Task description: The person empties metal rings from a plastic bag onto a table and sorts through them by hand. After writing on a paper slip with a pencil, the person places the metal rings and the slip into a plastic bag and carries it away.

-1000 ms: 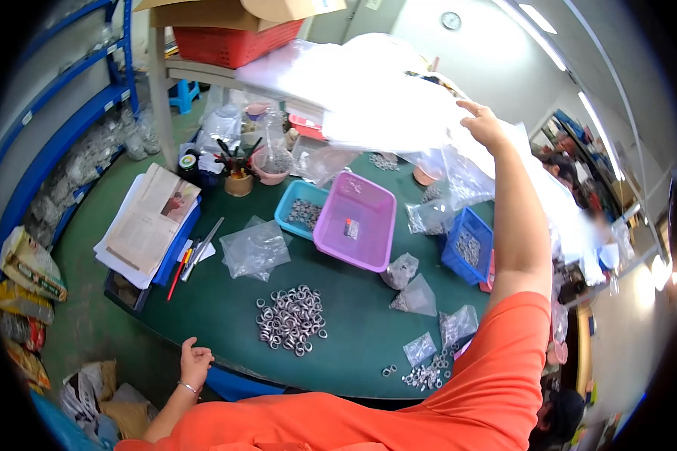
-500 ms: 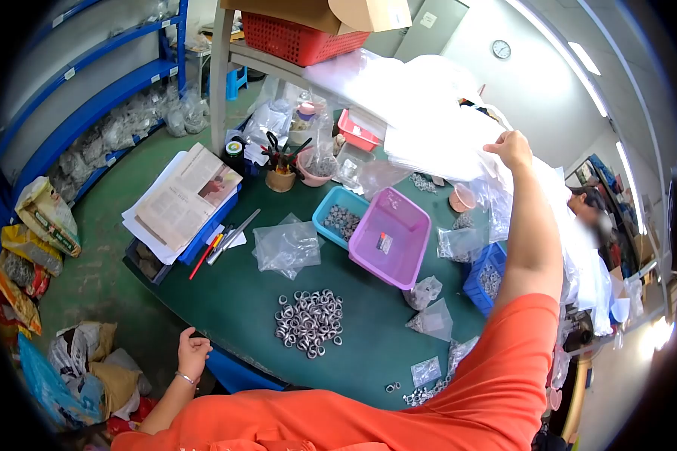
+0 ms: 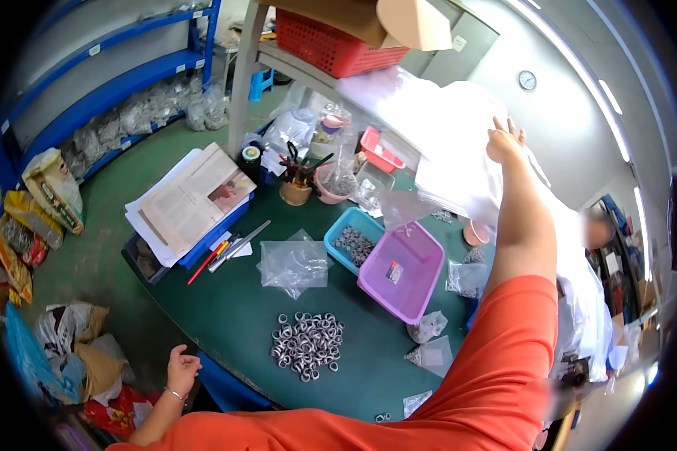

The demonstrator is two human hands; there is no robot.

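Note:
My right hand (image 3: 507, 141) reaches far forward over the bright white plastic sheets (image 3: 459, 135), fingers apart, with nothing visible in it; whether it touches the sheets I cannot tell. Beside the table's front left edge, my left hand (image 3: 182, 370) hangs empty with its fingers loosely spread. A pile of metal rings (image 3: 307, 346) lies on the green table (image 3: 233, 323), to the right of my left hand. Behind the pile are flat clear bags (image 3: 295, 264), a purple basin (image 3: 421, 270) with a small label inside and a blue basin (image 3: 344, 225) holding small grey parts.
Newspaper (image 3: 195, 199) and papers lie at the left, near pens (image 3: 209, 261). A pot of pliers (image 3: 296, 192) stands behind. A red basket (image 3: 331, 45) sits on a raised shelf at the back. Small bags (image 3: 432, 355) lie at the right. Another person is partly visible at far right.
The view has swung, shifting the table's contents. My right hand has moved over the white sheets and its fingers, curled half a second ago, are now spread. My left hand stays near the table edge.

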